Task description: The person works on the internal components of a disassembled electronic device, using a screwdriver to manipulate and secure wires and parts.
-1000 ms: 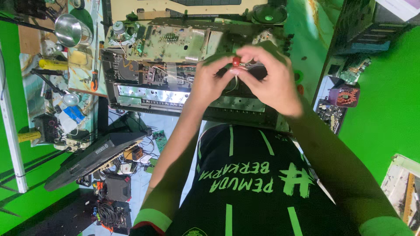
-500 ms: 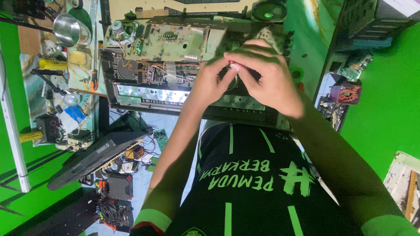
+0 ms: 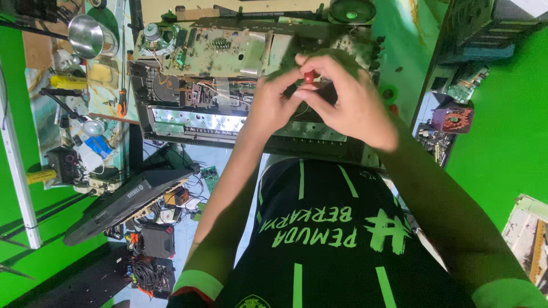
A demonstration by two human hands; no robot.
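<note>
Both my hands meet above an opened electronic chassis (image 3: pixel 188 122) with bare circuit boards (image 3: pixel 228 54). My right hand (image 3: pixel 357 108) pinches a small red part (image 3: pixel 309 76) between thumb and forefinger. My left hand (image 3: pixel 274 105) has its fingertips closed against the same red part from the left. A dark piece lies under my right fingers, mostly hidden. Thin wires run from the boards toward my hands.
A metal bowl (image 3: pixel 85 35), a screwdriver (image 3: pixel 121 100) and small tools lie on the left bench. A dark keyboard casing (image 3: pixel 125 199) leans lower left above loose parts and cables (image 3: pixel 151 268). A round speaker (image 3: pixel 352 9) sits at the top and a shelf with boards (image 3: pixel 468 85) at the right.
My hands have stayed together over the chassis. The red part was hidden by my fingers half a second ago and shows again at my fingertips.
</note>
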